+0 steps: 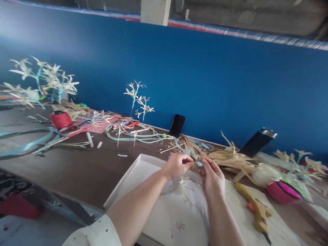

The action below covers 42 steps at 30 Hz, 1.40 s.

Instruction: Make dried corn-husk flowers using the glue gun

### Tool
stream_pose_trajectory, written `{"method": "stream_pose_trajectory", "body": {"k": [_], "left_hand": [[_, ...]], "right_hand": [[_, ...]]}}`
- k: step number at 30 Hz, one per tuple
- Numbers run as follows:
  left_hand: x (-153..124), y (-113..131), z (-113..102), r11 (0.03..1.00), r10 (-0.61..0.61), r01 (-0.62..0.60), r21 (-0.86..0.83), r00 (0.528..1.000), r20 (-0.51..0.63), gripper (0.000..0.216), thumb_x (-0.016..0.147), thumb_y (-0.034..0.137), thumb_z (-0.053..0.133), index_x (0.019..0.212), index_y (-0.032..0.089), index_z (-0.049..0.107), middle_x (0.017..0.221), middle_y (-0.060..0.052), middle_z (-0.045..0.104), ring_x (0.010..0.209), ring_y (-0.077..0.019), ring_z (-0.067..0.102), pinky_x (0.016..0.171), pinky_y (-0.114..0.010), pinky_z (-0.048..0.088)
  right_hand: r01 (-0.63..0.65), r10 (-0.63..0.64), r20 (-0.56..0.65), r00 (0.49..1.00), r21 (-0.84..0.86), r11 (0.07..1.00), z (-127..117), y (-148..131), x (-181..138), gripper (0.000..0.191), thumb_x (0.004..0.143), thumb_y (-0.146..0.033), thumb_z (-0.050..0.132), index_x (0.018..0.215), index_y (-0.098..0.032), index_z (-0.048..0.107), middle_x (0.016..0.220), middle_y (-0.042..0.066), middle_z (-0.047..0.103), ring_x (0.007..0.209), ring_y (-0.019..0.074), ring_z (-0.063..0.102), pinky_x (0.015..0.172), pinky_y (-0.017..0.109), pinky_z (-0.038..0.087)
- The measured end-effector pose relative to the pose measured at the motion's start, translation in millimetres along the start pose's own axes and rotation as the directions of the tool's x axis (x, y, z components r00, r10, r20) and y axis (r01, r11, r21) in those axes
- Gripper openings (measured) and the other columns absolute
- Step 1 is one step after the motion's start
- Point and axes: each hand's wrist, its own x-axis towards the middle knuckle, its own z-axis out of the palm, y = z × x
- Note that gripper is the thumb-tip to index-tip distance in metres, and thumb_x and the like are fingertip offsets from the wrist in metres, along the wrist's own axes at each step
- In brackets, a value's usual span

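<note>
My left hand [177,165] and my right hand [211,175] meet over the far edge of a white shallow box lid [133,177]. Both pinch a small straw piece with a light blue strip [197,162] between their fingertips. Thin straw scraps [186,191] lie on the white surface just under my hands. A heap of dried straw leaves [230,159] lies right behind my right hand.
A yellow glue gun [255,206] lies to the right of my right arm. A black phone [177,125] and a dark tumbler [257,141] lean against the blue wall. Straw flower sprigs [138,99], a red thread spool [60,119], blue ribbons [28,143] and a pink spool [283,191] sit on the brown table.
</note>
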Motion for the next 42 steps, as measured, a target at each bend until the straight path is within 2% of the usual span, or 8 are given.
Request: {"method": "stream_pose_trajectory", "body": {"k": [13,22,30,36,39,42], "left_hand": [[-0.1,1.2,-0.2,0.999,0.016,-0.016,0.033,1.0,-0.001,0.02,0.076,0.032,0.056,0.079,0.017,0.068,0.074,-0.002,0.067,0.07,-0.0139,0.059,0.06,-0.021,0.04],[0.6,1.6,0.0,0.998,0.012,-0.011,0.057,1.0,-0.007,0.02,0.076,0.032,0.055,0.078,0.017,0.068,0.072,-0.001,0.066,0.069,-0.0133,0.058,0.059,-0.02,0.039],[-0.2,-0.4,0.7,0.998,-0.002,0.002,0.066,1.0,0.002,0.021,0.076,0.032,0.054,0.079,0.016,0.068,0.074,-0.001,0.067,0.069,-0.0132,0.058,0.059,-0.02,0.039],[0.7,-1.0,-0.1,0.999,-0.005,0.006,0.048,1.0,-0.015,0.02,0.076,0.031,0.054,0.077,0.016,0.067,0.071,-0.001,0.066,0.066,-0.0122,0.057,0.058,-0.02,0.038],[1.5,-1.6,-1.1,1.0,0.005,-0.004,0.017,0.999,-0.048,0.02,0.077,0.031,0.053,0.075,0.016,0.067,0.069,0.0,0.065,0.066,-0.0114,0.057,0.059,-0.019,0.039],[2.7,-3.8,-1.0,1.0,0.01,-0.01,0.003,0.997,-0.076,0.02,0.078,0.032,0.054,0.075,0.016,0.066,0.069,0.0,0.065,0.066,-0.0113,0.058,0.06,-0.019,0.039]], "right_hand": [[-0.031,0.03,0.086,0.996,0.014,0.999,0.8,4.1,-0.4,0.031,0.064,-0.033,0.076,0.088,-0.017,0.067,0.059,-0.004,0.052,0.044,0.0041,0.035,0.039,0.018,0.023],[-0.04,0.038,0.094,0.995,0.02,0.999,0.6,3.5,-0.1,0.029,0.064,-0.031,0.076,0.088,-0.017,0.067,0.061,-0.003,0.054,0.045,0.0036,0.036,0.039,0.017,0.024],[-0.056,0.053,0.095,0.994,0.021,0.998,2.4,1.6,-2.1,0.03,0.062,-0.031,0.077,0.087,-0.017,0.069,0.076,0.002,0.064,0.044,0.0022,0.036,0.038,0.017,0.024],[-0.051,0.05,0.089,0.995,0.011,0.999,1.1,2.2,-0.8,0.031,0.062,-0.031,0.076,0.089,-0.017,0.068,0.077,0.002,0.064,0.045,0.0026,0.036,0.039,0.016,0.025],[-0.009,0.01,0.031,0.999,-0.032,0.999,0.8,2.1,-0.6,0.033,0.063,-0.034,0.075,0.089,-0.016,0.067,0.073,0.001,0.062,0.045,0.0034,0.036,0.038,0.017,0.024],[0.04,-0.04,0.002,0.999,-0.176,0.984,0.8,2.0,-1.3,0.036,0.064,-0.041,0.073,0.09,-0.016,0.067,0.064,-0.002,0.058,0.043,0.0049,0.035,0.037,0.018,0.024]]}}
